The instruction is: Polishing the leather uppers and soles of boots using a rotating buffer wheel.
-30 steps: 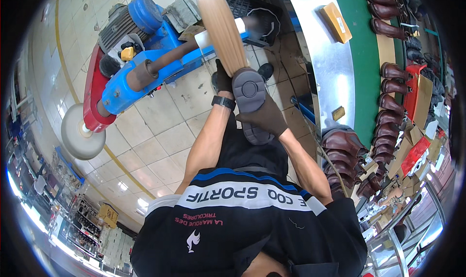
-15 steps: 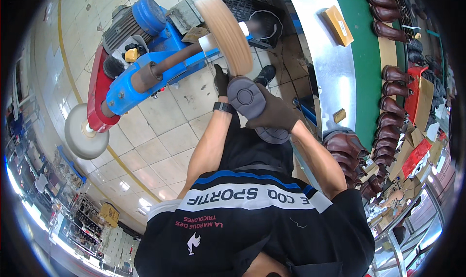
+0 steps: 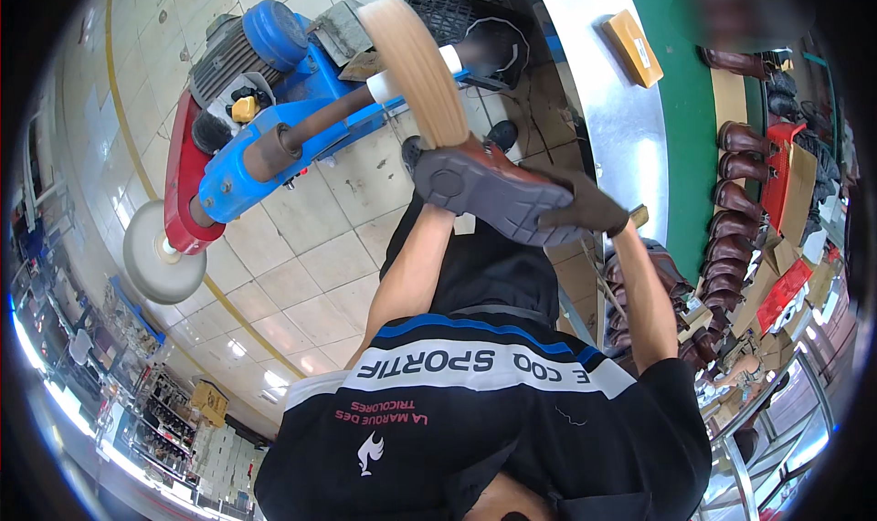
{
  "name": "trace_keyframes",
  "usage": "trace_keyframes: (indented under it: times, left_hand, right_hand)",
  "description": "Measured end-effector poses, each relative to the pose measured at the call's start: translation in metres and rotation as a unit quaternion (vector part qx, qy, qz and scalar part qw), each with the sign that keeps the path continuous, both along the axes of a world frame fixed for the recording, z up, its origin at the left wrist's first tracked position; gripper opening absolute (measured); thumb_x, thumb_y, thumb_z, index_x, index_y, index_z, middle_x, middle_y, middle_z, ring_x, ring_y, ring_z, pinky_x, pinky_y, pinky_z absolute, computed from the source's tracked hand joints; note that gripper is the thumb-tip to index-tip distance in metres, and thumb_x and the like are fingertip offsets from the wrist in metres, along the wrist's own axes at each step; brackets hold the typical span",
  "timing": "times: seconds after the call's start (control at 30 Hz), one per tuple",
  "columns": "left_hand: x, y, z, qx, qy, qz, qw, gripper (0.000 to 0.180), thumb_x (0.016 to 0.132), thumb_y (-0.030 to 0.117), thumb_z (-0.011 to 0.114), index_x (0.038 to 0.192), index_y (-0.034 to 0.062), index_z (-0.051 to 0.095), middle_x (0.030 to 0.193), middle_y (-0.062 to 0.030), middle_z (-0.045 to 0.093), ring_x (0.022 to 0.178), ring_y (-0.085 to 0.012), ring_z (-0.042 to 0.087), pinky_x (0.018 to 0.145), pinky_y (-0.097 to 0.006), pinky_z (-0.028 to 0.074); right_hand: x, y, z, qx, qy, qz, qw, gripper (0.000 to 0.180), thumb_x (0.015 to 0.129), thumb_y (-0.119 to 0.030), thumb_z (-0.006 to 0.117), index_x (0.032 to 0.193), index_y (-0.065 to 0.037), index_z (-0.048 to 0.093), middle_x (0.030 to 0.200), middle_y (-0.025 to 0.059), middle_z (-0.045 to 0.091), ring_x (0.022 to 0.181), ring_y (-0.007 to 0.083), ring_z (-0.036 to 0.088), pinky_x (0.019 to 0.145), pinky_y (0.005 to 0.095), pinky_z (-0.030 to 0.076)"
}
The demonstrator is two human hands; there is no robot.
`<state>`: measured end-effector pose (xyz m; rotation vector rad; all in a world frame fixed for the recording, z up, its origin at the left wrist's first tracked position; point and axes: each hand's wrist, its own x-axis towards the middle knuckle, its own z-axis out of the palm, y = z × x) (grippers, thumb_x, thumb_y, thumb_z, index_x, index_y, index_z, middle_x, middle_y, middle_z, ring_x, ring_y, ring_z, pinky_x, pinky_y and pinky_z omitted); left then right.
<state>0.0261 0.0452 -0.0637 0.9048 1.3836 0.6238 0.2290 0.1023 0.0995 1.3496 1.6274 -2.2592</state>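
A brown leather shoe (image 3: 498, 160) is tilted across in front of me, its dark grey sole (image 3: 498, 201) facing up toward me. Its upper touches, or nearly touches, the lower rim of a wide tan wheel (image 3: 416, 69), which looks blurred as if turning. My right hand (image 3: 589, 201), in a dark glove, is closed round the right end of the shoe, with fingers over the sole's edge. Behind the shoe's left end runs my left forearm (image 3: 411, 265). That shoe end hides most of my left hand, fingers included.
The wheel's shaft (image 3: 329, 124) joins a blue and red machine (image 3: 247, 174) with a pale wheel (image 3: 164, 247) at its other end. Right of me stand a metal bench (image 3: 626, 128) with a yellow block (image 3: 632, 48) and rows of brown shoes (image 3: 742, 169). A black crate (image 3: 438, 14) sits beyond.
The shoe has turned and lies more crosswise, showing its brown upper. My right hand has moved right to its end. A dark blurred shape has come in over the shoes at top right.
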Motion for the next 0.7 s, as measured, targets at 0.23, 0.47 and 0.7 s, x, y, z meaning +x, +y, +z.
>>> trace_keyframes:
  times: [0.23, 0.47, 0.7]
  left_hand:
    - [-0.005, 0.007, 0.044, 0.071, -0.157, 0.203, 0.964, 0.021, 0.086, 0.022, 0.053, 0.089, 0.0017, 0.055, 0.080, -0.0108, 0.059, 0.072, -0.0200, 0.058, 0.065, -0.031, 0.049]
    - [0.005, -0.010, -0.014, 0.085, -0.104, 0.239, 0.962, 0.029, 0.087, 0.032, 0.050, 0.091, 0.0032, 0.053, 0.084, -0.0042, 0.054, 0.080, -0.0135, 0.052, 0.071, -0.028, 0.045]
    - [0.019, 0.011, 0.031, -0.260, -0.521, 0.376, 0.721, 0.028, 0.089, 0.026, 0.049, 0.100, 0.0000, 0.049, 0.091, -0.0078, 0.054, 0.090, -0.0185, 0.053, 0.076, -0.028, 0.046]
  right_hand:
    - [-0.009, 0.038, 0.004, 0.056, -0.007, 0.039, 0.998, 0.070, 0.062, -0.021, 0.078, 0.125, -0.006, 0.052, 0.106, 0.0113, 0.063, 0.092, 0.0172, 0.061, 0.085, 0.0300, 0.048]
    - [-0.020, 0.064, 0.004, 0.045, -0.016, 0.111, 0.993, 0.064, 0.066, -0.019, 0.075, 0.124, -0.004, 0.053, 0.103, 0.0109, 0.065, 0.089, 0.0158, 0.062, 0.082, 0.0296, 0.049]
    - [-0.011, 0.078, 0.006, 0.054, 0.003, 0.128, 0.990, 0.059, 0.068, -0.021, 0.074, 0.121, -0.005, 0.055, 0.097, 0.0151, 0.065, 0.084, 0.0199, 0.064, 0.078, 0.0313, 0.050]
